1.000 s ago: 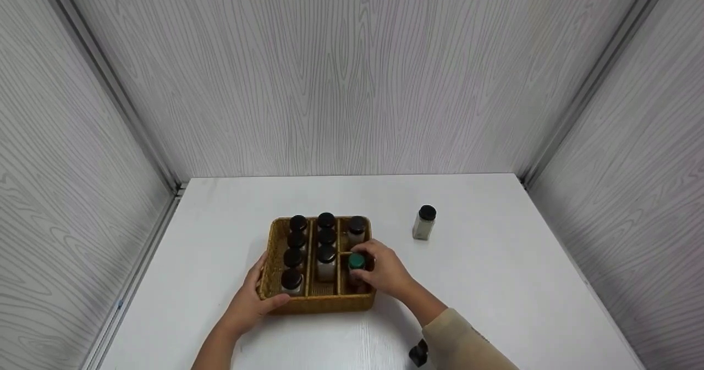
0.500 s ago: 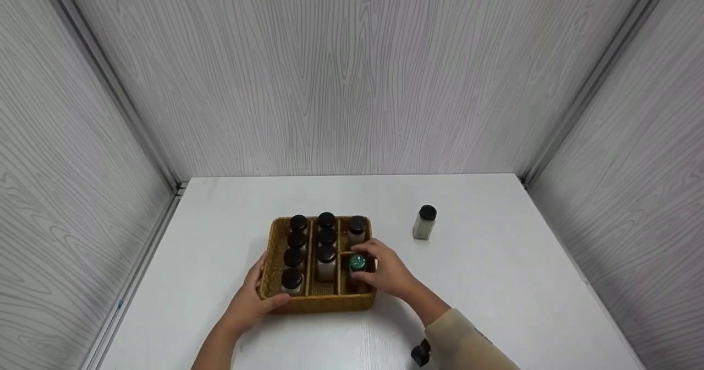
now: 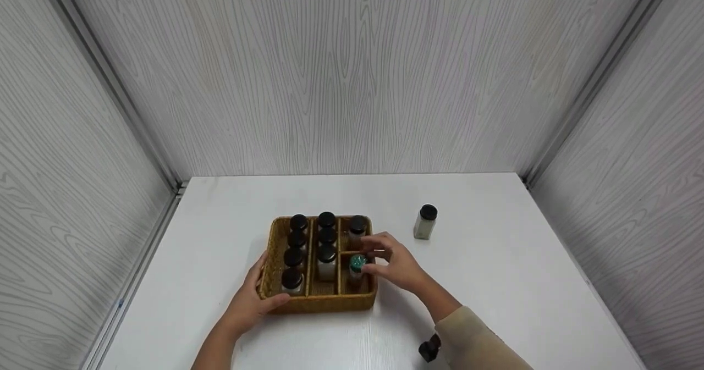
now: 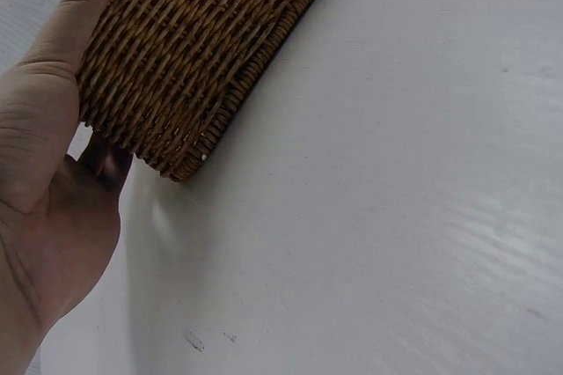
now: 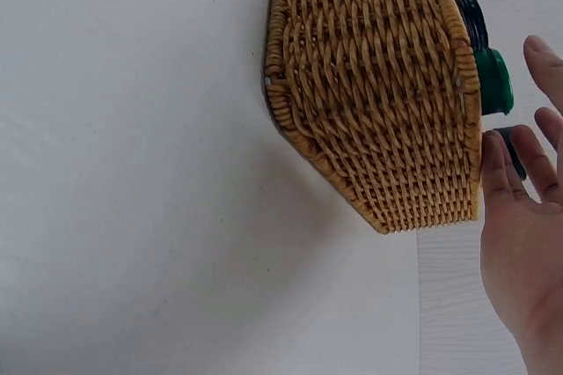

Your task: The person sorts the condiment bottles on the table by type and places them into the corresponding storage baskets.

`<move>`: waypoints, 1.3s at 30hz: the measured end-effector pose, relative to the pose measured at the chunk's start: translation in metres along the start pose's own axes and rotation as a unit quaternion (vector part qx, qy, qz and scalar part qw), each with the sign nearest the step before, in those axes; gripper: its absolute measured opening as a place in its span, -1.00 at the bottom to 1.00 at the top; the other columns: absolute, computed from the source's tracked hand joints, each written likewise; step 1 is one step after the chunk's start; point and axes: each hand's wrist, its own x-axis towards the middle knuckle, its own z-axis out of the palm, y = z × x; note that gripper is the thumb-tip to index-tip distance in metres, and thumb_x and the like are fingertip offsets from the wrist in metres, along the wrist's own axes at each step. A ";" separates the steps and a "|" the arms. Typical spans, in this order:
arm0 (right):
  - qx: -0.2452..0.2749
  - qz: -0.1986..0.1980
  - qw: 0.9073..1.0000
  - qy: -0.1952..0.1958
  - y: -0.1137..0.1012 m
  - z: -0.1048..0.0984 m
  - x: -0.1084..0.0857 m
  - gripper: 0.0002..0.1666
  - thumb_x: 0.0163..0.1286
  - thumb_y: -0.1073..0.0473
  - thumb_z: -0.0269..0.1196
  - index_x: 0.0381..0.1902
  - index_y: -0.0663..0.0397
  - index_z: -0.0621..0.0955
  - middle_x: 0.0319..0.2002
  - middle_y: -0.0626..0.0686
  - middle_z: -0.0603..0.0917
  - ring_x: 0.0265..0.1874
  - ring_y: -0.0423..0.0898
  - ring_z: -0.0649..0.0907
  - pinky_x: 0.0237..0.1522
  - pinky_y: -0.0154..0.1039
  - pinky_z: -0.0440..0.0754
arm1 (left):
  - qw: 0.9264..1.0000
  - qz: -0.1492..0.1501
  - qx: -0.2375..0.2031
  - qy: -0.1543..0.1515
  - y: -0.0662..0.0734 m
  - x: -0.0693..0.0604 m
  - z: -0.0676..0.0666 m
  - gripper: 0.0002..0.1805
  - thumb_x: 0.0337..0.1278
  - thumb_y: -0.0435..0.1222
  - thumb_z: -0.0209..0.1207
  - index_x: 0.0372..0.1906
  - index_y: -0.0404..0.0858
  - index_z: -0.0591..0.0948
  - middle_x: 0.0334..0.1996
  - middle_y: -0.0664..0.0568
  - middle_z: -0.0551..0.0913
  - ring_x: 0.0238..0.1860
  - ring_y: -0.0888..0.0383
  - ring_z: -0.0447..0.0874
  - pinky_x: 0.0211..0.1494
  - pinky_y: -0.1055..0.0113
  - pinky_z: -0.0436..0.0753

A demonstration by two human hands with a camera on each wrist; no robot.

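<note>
A wicker basket [image 3: 324,304] with dividers stands on the white table. My left hand [image 3: 250,302] grips its near left corner, thumb at the front rim and fingers along the left side; the left wrist view shows the thumb on the woven wall [image 4: 202,49]. In the near right compartment stands a jar with a green cap [image 3: 357,263]. My right hand [image 3: 400,265] hovers over the basket's right rim with fingers spread beside that jar. In the right wrist view the green cap [image 5: 494,82] is apart from the thumb and fingers.
Several black-capped jars [image 3: 293,257] fill the left and middle compartments, and one more black-capped jar [image 3: 357,225] stands at the far right. Outside the basket, a black-capped jar [image 3: 425,222] stands on the table to the right. A small black object [image 3: 428,349] shows by my right sleeve.
My right hand has let go of the green-capped jar, its fingers spreading and drawing back slightly to the right. The jar stays in its compartment. My left hand and the basket have not moved.
</note>
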 end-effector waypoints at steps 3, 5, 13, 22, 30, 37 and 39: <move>0.002 -0.004 1.000 0.017 0.002 -0.005 -0.002 -0.25 0.37 0.29 0.53 0.46 0.30 0.53 0.30 0.36 0.55 0.32 0.30 0.66 0.43 0.03 0.69 | 1.000 0.000 -0.001 -0.001 0.000 0.000 0.000 0.41 0.10 0.17 0.57 0.80 0.25 -0.21 0.82 -0.14 -0.14 0.78 -0.40 -0.09 0.72 -0.48 0.08; 0.002 0.002 1.000 0.031 0.004 -0.009 -0.004 -0.27 0.38 0.27 0.53 0.45 0.30 0.54 0.30 0.34 0.57 0.32 0.29 0.67 0.40 0.01 0.71 | 1.000 0.000 -0.002 -0.002 0.001 -0.001 0.000 0.41 0.10 0.17 0.57 0.80 0.26 -0.21 0.82 -0.14 -0.14 0.77 -0.40 -0.09 0.71 -0.48 0.09; -0.001 0.042 0.995 0.086 0.015 -0.028 -0.012 -0.37 0.46 0.19 0.48 0.41 0.25 0.59 0.34 0.39 0.59 0.35 0.24 0.66 0.39 0.01 0.72 | 1.000 0.001 -0.002 -0.001 0.001 0.000 0.001 0.41 0.10 0.18 0.57 0.80 0.26 -0.21 0.82 -0.15 -0.14 0.77 -0.41 -0.09 0.72 -0.48 0.09; -0.039 0.116 0.985 0.123 0.041 -0.061 -0.026 -0.43 0.47 0.22 0.47 0.36 0.28 0.62 0.31 0.38 0.66 0.32 0.26 0.69 0.39 0.12 0.68 | 1.000 0.011 0.007 0.003 -0.002 0.001 0.002 0.37 0.15 0.18 0.54 0.80 0.25 -0.20 0.82 -0.11 -0.11 0.78 -0.39 -0.10 0.72 -0.50 0.04; -0.074 0.174 0.971 0.149 0.064 -0.093 -0.039 -0.47 0.51 0.16 0.45 0.37 0.13 0.66 0.34 0.27 0.66 0.37 0.26 0.66 0.41 0.13 0.67 | 1.000 0.004 0.007 0.002 -0.001 0.000 0.001 0.40 0.11 0.20 0.56 0.81 0.24 -0.21 0.83 -0.12 -0.13 0.78 -0.39 -0.11 0.72 -0.50 0.04; -0.099 0.226 0.955 0.166 0.074 -0.122 -0.041 -0.39 0.54 0.10 0.41 0.44 0.20 0.60 0.41 0.31 0.61 0.44 0.29 0.60 0.44 0.11 0.64 | 1.000 0.006 0.003 -0.002 -0.001 0.002 0.000 0.40 0.12 0.19 0.56 0.81 0.24 -0.22 0.83 -0.13 -0.14 0.78 -0.39 -0.13 0.73 -0.49 0.04; -0.094 0.236 0.952 0.169 0.075 -0.128 -0.040 -0.34 0.55 0.09 0.39 0.50 0.22 0.54 0.44 0.33 0.58 0.47 0.30 0.57 0.46 0.12 0.62 | 1.000 0.007 0.000 -0.004 -0.001 0.001 0.000 0.40 0.12 0.17 0.56 0.80 0.25 -0.21 0.83 -0.12 -0.15 0.78 -0.38 -0.14 0.73 -0.48 0.04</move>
